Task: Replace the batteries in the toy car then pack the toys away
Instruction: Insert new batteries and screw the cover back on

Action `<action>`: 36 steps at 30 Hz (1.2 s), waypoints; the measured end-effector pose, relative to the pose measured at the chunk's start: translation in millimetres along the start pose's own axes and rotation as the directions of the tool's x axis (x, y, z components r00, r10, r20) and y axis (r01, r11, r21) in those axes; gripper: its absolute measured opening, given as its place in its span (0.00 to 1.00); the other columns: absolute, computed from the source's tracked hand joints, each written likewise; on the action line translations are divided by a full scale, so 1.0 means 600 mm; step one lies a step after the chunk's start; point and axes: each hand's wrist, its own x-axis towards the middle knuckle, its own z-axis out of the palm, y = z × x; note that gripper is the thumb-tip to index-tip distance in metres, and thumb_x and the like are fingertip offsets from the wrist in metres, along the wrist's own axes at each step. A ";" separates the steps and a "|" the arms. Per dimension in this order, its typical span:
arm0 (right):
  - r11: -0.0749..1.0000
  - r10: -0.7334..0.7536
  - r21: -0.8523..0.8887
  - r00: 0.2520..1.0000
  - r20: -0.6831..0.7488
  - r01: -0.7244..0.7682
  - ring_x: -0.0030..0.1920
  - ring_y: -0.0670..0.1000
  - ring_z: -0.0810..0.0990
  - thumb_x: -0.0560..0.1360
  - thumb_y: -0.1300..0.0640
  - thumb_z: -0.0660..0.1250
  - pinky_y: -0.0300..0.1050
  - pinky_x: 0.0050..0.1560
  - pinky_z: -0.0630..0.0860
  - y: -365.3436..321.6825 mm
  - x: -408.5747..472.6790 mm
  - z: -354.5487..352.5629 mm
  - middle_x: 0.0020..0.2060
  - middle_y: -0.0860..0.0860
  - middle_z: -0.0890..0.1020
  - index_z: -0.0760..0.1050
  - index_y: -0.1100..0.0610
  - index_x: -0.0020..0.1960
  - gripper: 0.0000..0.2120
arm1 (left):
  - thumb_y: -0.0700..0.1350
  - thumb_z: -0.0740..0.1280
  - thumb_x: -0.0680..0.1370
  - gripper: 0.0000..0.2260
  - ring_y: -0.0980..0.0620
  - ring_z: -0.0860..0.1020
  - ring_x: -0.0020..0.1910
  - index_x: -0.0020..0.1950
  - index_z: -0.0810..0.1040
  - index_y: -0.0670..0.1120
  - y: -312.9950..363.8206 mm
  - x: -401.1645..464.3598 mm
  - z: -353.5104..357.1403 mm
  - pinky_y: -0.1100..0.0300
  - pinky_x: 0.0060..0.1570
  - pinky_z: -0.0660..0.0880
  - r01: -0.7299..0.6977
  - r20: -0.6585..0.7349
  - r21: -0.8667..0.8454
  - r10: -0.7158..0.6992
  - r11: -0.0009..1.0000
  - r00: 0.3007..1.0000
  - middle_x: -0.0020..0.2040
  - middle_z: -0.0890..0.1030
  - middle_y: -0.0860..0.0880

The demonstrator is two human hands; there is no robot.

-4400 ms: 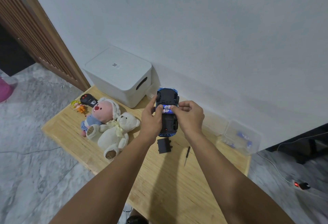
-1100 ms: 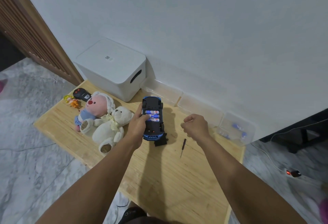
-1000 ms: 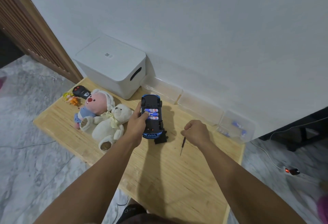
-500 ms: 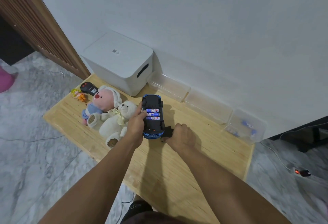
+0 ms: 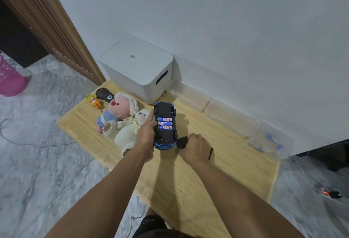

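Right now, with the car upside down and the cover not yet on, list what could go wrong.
1. The three batteries sit uncovered in the toy car; tilting it might spill them.
2. The right hand is closed on the black cover with the screwdriver under it; one could slip.
3. The left hand steadies the car from one side only, so pressing the cover on may push it away.

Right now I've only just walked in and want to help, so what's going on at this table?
A person is changing a toy car's batteries. The left hand steadies the upturned toy car, whose open compartment shows three batteries. The right hand is on the black battery cover beside the car, with the screwdriver under it. The stuffed toys lie unpacked and the storage box is shut.
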 end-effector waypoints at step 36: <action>0.585 -0.239 0.792 0.970 -0.037 0.174 0.41 0.51 0.80 0.72 0.68 0.71 0.39 0.42 0.75 -0.029 0.034 -0.190 0.37 0.55 0.80 0.80 0.53 0.50 0.12 | 0.35 0.50 0.75 0.30 0.41 0.79 0.53 0.73 0.68 0.57 0.024 -0.011 0.050 0.47 0.53 0.75 -0.058 0.102 0.042 0.054 0.997 0.993 0.57 0.83 0.45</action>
